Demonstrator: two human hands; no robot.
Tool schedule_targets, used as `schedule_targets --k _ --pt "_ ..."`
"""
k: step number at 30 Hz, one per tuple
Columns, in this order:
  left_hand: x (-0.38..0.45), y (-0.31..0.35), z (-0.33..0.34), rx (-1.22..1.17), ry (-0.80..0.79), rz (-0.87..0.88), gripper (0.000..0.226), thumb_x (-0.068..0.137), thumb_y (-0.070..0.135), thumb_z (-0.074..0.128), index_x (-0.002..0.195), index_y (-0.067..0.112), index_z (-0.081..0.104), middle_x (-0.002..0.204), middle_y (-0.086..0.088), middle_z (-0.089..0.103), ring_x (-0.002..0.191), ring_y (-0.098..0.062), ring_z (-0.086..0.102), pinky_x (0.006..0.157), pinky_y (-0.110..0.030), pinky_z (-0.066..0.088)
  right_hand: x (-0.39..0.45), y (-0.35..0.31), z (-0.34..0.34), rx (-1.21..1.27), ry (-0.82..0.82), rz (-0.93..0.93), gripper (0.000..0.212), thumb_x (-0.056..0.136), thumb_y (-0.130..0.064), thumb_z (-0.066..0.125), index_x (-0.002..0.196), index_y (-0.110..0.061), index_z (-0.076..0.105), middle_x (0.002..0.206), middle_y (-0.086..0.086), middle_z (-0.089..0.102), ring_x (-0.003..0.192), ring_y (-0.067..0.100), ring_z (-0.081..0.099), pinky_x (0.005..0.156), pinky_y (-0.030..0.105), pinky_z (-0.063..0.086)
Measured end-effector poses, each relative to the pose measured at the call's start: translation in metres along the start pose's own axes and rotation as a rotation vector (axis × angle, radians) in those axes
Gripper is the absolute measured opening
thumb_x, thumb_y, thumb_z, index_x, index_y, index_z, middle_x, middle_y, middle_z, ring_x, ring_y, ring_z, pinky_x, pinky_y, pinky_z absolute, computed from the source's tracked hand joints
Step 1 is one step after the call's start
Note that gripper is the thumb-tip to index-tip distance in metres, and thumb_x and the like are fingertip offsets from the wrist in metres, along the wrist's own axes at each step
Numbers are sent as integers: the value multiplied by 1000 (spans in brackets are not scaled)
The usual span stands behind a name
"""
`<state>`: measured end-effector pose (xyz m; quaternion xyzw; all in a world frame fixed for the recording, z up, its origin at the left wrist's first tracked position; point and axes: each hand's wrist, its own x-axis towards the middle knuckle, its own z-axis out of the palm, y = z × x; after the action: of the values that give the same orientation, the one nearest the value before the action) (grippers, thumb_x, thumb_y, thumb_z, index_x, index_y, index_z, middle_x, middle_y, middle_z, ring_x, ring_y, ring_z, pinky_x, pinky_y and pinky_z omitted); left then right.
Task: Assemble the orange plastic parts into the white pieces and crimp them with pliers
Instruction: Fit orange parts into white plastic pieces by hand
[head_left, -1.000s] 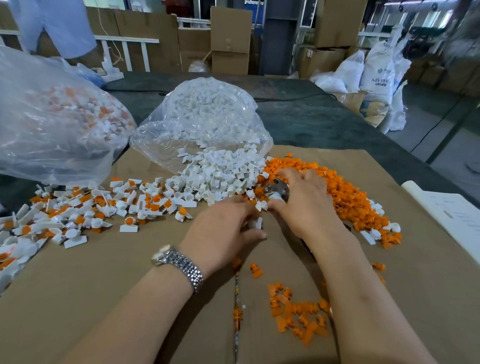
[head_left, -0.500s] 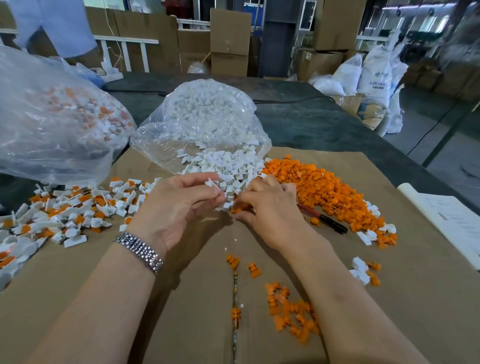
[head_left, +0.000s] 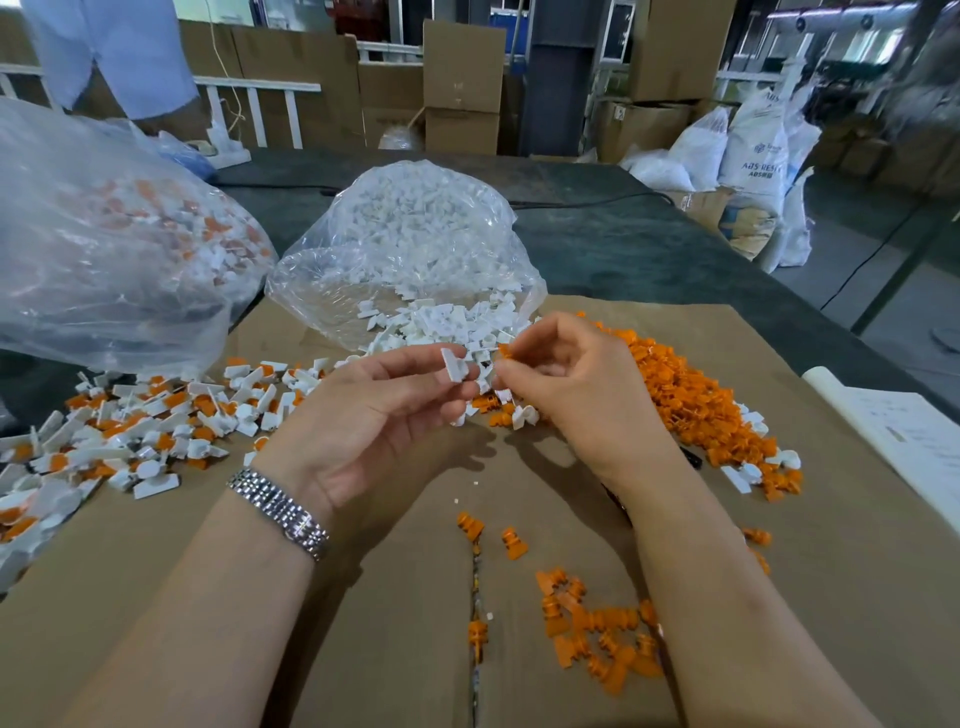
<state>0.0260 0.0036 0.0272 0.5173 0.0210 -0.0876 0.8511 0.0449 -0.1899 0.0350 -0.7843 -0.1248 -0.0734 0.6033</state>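
Both hands have lifted off the cardboard since half a second ago. The left hand (head_left: 379, 415) pinches a white piece (head_left: 455, 366), a small flat tab with a rounded end, between thumb and fingertips. The right hand (head_left: 566, 384) pinches a small orange part (head_left: 505, 351), mostly hidden by its curled fingers, just beside the white one. They hover above the white pile (head_left: 441, 325) spilling from a clear bag (head_left: 410, 244), with the orange heap (head_left: 691, 400) to the right.
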Motion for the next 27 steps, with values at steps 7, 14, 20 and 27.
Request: schedule_targets --k 7,14,20,27 --pt "-1 -2 3 -11 -57 9 23 77 0 70 99 4 79 109 -21 75 90 -23 75 70 -23 60 -1 -6 -3 221 -45 16 26 82 -16 83 105 -19 72 95 -3 77 91 11 73 80 22 57" --pt "-2 -1 3 -2 -39 42 28 76 2 72 103 0 78 107 -20 76 90 -22 75 73 -22 60 -3 -9 -5 340 -87 36 14 93 -6 69 106 -6 75 91 9 78 88 20 76 76 21 57" --pt "-1 -1 4 4 -46 101 25 77 -2 70 99 3 80 101 -17 76 88 -21 75 74 -23 59 -9 -13 3 99 -42 -81 4 90 -10 75 94 -10 74 83 2 76 71 14 74 67 19 57" --pt "-4 -2 7 25 -58 158 24 76 -1 70 96 7 81 99 -14 77 92 -23 76 75 -22 59 -12 -17 9 -1 4 -129 3 92 -14 73 89 -16 73 78 0 74 71 16 71 71 33 61"
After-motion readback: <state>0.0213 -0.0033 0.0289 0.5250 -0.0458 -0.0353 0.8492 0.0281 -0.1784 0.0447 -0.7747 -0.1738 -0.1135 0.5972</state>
